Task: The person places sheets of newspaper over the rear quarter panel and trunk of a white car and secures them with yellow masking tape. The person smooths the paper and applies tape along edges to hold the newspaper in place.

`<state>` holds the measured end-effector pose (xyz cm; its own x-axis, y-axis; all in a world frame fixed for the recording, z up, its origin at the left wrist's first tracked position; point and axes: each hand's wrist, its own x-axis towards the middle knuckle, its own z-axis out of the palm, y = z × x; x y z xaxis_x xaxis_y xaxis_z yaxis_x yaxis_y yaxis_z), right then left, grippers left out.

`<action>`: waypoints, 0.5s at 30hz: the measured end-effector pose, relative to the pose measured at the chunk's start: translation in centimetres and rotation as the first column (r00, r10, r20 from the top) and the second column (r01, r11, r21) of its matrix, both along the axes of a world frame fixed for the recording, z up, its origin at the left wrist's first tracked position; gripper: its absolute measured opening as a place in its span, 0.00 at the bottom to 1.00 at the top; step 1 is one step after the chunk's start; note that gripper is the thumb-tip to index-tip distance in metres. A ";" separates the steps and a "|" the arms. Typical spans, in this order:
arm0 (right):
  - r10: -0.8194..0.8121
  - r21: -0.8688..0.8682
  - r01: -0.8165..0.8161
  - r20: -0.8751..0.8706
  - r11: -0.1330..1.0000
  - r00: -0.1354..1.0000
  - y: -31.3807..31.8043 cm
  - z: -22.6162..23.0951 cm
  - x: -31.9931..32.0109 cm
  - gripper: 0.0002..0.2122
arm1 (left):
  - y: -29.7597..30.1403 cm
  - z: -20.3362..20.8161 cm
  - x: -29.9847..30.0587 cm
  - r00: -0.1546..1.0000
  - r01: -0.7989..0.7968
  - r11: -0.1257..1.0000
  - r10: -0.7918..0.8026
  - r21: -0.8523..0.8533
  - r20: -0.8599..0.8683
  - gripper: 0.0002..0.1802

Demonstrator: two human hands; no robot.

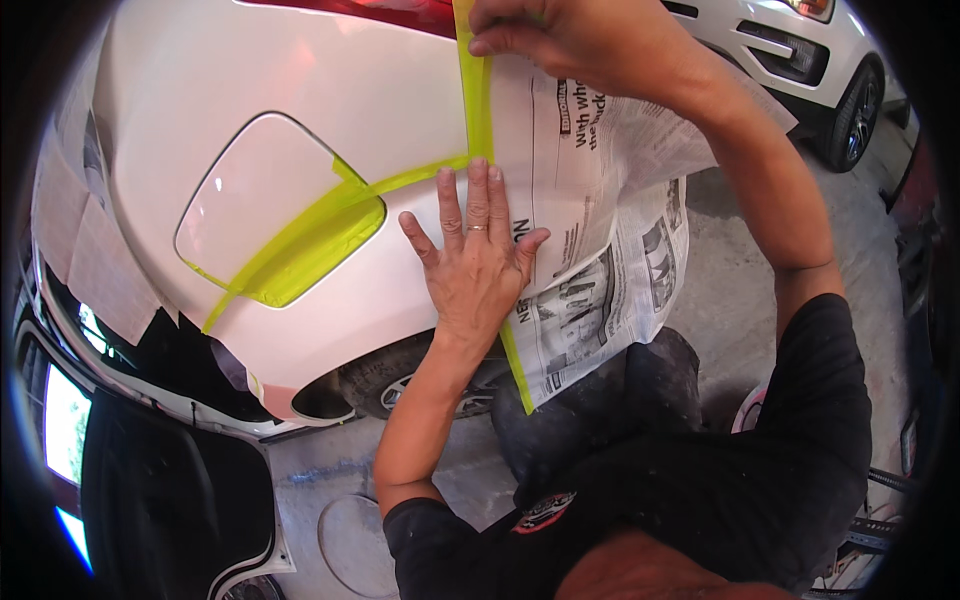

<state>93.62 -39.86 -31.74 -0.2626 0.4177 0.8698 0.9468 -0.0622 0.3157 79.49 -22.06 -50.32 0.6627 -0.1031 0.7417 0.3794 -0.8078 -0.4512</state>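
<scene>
A white car's rear side panel [350, 80] fills the left and middle of the view. My left hand [470, 260] lies flat on it with fingers spread, its fingertips near a strip of yellow-green masking tape [480, 120] that edges a sheet of newspaper [590, 240]. Higher up, my right hand [560, 40] pinches the upper part of that strip between thumb and finger, close to the red tail light [400, 12]. The newspaper hangs to the right of the strip. More tape [320, 260] crosses the fuel door [260, 190] and runs toward the strip.
A wheel [400, 380] sits in the arch below my left forearm. Paper sheets [110, 255] cover part of the car at the far left, above an open black-lined door [180, 500]. Another white car [770, 60] stands at the upper right on the concrete floor [750, 260].
</scene>
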 end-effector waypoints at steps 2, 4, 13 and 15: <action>-0.029 0.058 0.026 0.062 0.998 0.998 0.9 -0.4 0.6 0.05 | 0.1 0.9 0.5 1.000 -0.012 1.000 0.012 0.026 0.012 0.43; -0.079 0.098 0.071 0.077 0.993 0.994 1.4 -0.6 1.2 0.05 | -0.5 1.8 1.2 1.000 0.006 0.999 -0.006 0.041 0.008 0.42; -0.096 0.210 0.084 0.049 0.974 0.994 2.1 -1.7 1.7 0.12 | -1.5 4.6 2.4 0.988 0.119 0.993 -0.118 -0.001 0.097 0.39; -0.125 0.292 0.146 -0.089 0.945 0.988 2.0 -1.1 2.2 0.18 | -1.6 6.7 3.4 0.987 0.086 0.994 -0.095 0.073 0.128 0.39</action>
<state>95.85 -37.91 -32.87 -0.1573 0.1649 0.9737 0.9415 -0.2726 0.1983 82.85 -23.65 -43.65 0.5455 -0.2110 0.8112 0.3656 -0.8110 -0.4568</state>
